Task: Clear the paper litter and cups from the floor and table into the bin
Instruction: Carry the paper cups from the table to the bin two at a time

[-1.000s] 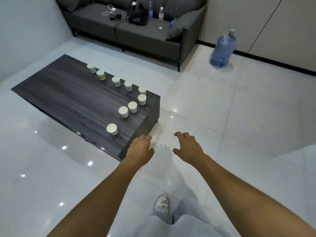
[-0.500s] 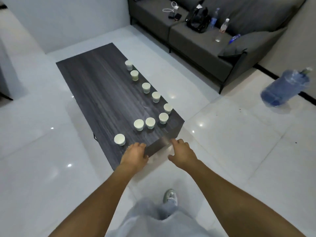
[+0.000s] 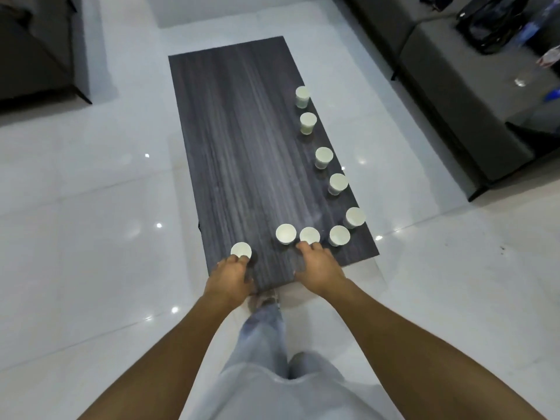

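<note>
Cups: your left hand (image 3: 231, 275) fingertips reach the nearest cup (image 3: 241, 250); your right hand (image 3: 318, 266) fingers, loosely spread, reach the third cup (image 3: 309, 235); grip unclear.

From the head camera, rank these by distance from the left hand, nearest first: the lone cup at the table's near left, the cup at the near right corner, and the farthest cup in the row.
Measured from the left hand:
1. Lone cup, near left, right at the fingertips.
2. Corner cup, near right end of the table.
3. Farthest cup, far end of the right-edge row.
</note>
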`<state>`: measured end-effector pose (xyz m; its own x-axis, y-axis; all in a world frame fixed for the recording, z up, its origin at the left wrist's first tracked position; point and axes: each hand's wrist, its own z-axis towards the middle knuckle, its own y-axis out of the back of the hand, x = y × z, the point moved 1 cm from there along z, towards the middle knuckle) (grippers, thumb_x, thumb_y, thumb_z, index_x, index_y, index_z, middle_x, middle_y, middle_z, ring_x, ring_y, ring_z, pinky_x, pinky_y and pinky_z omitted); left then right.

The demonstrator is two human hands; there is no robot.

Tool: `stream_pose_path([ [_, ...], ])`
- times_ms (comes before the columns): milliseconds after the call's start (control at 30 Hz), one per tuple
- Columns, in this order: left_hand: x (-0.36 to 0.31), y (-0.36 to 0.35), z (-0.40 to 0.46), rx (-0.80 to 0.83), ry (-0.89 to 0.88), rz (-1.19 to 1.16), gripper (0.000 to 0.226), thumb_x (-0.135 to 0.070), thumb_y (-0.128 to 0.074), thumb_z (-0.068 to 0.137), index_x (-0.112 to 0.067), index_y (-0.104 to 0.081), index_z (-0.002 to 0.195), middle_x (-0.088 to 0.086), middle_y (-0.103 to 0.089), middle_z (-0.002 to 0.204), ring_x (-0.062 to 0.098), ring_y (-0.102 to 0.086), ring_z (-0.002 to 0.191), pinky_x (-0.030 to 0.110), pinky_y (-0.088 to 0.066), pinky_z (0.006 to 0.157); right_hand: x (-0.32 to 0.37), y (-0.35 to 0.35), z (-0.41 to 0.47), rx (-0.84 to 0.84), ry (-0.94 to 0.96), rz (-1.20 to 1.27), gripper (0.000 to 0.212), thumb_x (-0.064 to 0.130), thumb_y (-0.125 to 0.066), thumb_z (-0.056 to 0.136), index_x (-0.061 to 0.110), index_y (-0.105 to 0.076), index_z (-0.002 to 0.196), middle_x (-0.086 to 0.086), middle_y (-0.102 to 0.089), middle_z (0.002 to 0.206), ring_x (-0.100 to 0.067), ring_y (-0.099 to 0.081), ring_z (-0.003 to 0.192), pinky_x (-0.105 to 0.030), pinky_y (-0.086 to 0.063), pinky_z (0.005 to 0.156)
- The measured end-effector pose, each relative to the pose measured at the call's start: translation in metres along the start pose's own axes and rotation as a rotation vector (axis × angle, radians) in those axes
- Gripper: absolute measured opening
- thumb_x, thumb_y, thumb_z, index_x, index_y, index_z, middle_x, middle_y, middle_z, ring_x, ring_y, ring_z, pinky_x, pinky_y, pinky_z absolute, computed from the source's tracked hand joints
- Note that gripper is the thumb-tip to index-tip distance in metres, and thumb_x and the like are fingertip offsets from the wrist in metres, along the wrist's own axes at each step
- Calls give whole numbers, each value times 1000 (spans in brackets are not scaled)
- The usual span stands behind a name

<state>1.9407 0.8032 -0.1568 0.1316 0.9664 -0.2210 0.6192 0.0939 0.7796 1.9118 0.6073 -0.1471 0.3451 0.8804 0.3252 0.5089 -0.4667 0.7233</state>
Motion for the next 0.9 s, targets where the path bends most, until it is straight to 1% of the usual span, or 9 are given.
stream_pose_path([
  [200, 18, 2, 58, 51, 74, -38, 47, -29, -53, 91, -13, -45, 135, 10, -52, 127, 30, -49, 115, 36, -45, 92, 13, -2, 77, 53, 19, -38, 52, 25, -59, 90, 17, -37, 136, -11, -43, 130, -32, -42, 119, -45, -44, 90],
  [267, 21, -2, 72, 69, 91, -51, 48, -31, -53, 91, -12, -45, 135, 11, -51, 127, 29, -48, 115, 36, -44, 91, 11, -8, 97, 80, 36, -47, 52, 25, -59, 90, 18, -36, 136, -11, -42, 132, -32, -42, 117, -44, -44, 89],
  [333, 26, -12, 91, 94, 97, -52, 48, -28, -52, 92, -12, -43, 136, 10, -48, 130, 29, -46, 118, 36, -44, 95, 6, -17, 122, 105, 48, -76, 53, 26, -59, 90, 18, -35, 137, -11, -40, 136, -32, -41, 118, -43, -43, 89],
  [433, 32, -31, 120, 99, 108, -59, 51, -24, -54, 91, -12, -41, 138, 10, -44, 136, 29, -43, 123, 38, -42, 101, -3, -33, 157, 118, 67, -134, 53, 25, -57, 91, 18, -34, 138, -11, -37, 140, -32, -39, 121, -42, -42, 91],
  [600, 39, -74, 169, 54, 126, -21, 57, -34, -57, 91, -18, -36, 141, 8, -36, 147, 29, -36, 131, 39, -38, 108, -17, -65, 212, 129, 108, -227, 54, 24, -58, 90, 19, -35, 138, -11, -36, 142, -32, -37, 125, -42, -39, 97],
  [733, 49, -117, 197, 21, 116, 16, 64, -36, -61, 88, -24, -32, 143, 5, -24, 155, 31, -22, 142, 46, -23, 117, -28, -93, 243, 108, 143, -308, 59, 23, -65, 86, 19, -35, 136, -13, -31, 145, -35, -32, 129, -45, -34, 105],
  [800, 55, -133, 202, 31, 110, 38, 66, -36, -63, 87, -26, -30, 144, 6, -18, 158, 34, -15, 145, 49, -16, 117, -31, -103, 249, 126, 158, -367, 64, 22, -69, 83, 20, -35, 137, -13, -29, 146, -38, -30, 131, -47, -33, 107],
  [833, 57, -139, 204, 39, 107, 42, 67, -36, -63, 87, -26, -30, 144, 7, -16, 158, 35, -12, 145, 49, -15, 116, -32, -107, 251, 138, 163, -407, 68, 20, -70, 81, 20, -33, 138, -14, -27, 147, -40, -29, 132, -49, -33, 108],
  [900, 60, -148, 204, 39, 95, 47, 65, -31, -64, 88, -25, -31, 144, 9, -17, 158, 36, -14, 145, 49, -21, 115, -31, -114, 253, 159, 162, -471, 73, 10, -72, 77, 20, -32, 138, -15, -27, 147, -41, -30, 131, -49, -35, 106],
])
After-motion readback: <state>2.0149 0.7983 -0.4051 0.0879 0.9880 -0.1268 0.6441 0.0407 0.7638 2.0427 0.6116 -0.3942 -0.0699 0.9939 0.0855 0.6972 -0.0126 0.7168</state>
